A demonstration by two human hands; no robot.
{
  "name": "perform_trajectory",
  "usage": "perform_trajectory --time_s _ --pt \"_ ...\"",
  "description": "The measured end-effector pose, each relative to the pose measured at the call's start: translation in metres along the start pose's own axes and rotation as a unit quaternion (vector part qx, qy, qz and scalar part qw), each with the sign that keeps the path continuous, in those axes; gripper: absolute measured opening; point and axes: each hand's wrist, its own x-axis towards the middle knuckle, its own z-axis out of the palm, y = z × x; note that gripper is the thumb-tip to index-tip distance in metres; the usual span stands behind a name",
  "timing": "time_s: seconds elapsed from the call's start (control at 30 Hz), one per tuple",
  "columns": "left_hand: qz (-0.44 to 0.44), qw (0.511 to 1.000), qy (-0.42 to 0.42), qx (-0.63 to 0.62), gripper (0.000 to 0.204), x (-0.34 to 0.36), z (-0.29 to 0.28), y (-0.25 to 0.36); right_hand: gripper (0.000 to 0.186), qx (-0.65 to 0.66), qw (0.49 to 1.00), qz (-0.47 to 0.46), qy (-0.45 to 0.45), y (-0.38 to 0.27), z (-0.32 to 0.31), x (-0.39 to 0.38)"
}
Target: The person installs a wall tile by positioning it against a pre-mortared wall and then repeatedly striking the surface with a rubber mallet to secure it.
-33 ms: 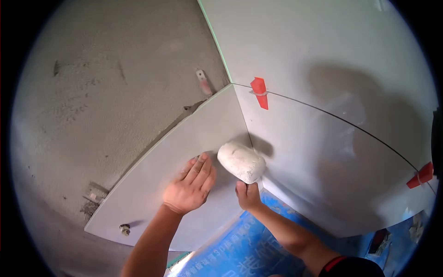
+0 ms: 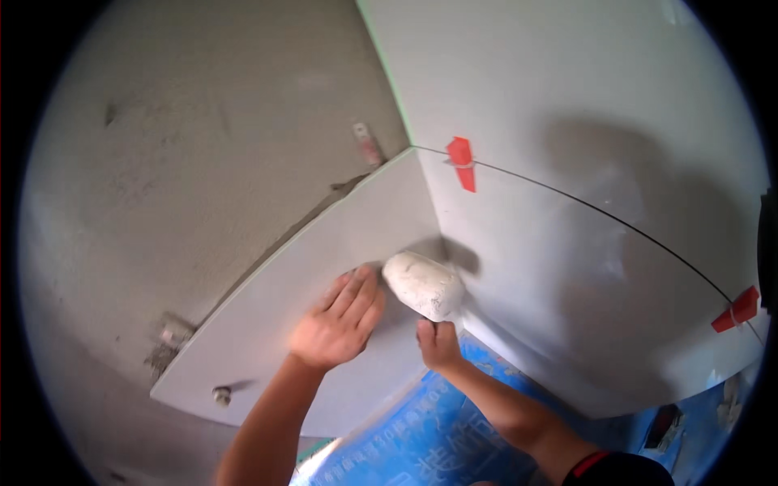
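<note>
A white rubber mallet (image 2: 423, 285) with a scuffed head is in my right hand (image 2: 440, 343), its fingers wrapped round the short visible bit of handle. The mallet's head is close to the inner corner, over a large pale wall tile (image 2: 267, 324); whether it touches the tile I cannot tell. My left hand (image 2: 340, 317) lies flat against that tile, left of the mallet, fingers stretched out. The tile's top edge stands slightly off the bare grey cement wall (image 2: 243, 130), with mortar showing in the gap.
Adjoining tiles (image 2: 519, 267) cover the right wall. A red wedge (image 2: 461, 164) and another red wedge (image 2: 736, 309) sit in their joint. Metal clips (image 2: 367, 144) are on the cement. A pipe fitting (image 2: 221, 395) pokes through the lower tile. Blue printed sheeting (image 2: 421, 437) covers the floor.
The whole view has shifted very slightly, and the wall looks a little more blurred. Both hands and the mallet keep nearly the same places on the tile.
</note>
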Motion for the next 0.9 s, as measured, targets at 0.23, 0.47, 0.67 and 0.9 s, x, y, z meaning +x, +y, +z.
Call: perform_trajectory --time_s 0.23,0.47,0.67,0.9 --pt "-0.150 0.974 -0.002 -0.172 0.044 -0.039 -0.017 0.031 0.041 -0.118 0.990 0.009 -0.077 -0.022 -0.038 -0.033" --pt "-0.665 0.716 0.208 -0.026 0.050 -0.154 -0.065 0.123 0.048 -0.081 0.975 0.141 -0.152 -0.055 -0.048 -0.047" --pt "-0.804 0.572 0.165 -0.007 0.095 -0.229 -0.060 0.115 0.051 -0.091 0.965 0.171 -0.174 -0.091 -0.038 -0.060" --pt "-0.807 0.572 0.147 -0.021 0.116 -0.219 -0.050 0.104 0.039 -0.167 0.951 -0.193 -0.175 -0.085 -0.015 -0.055"
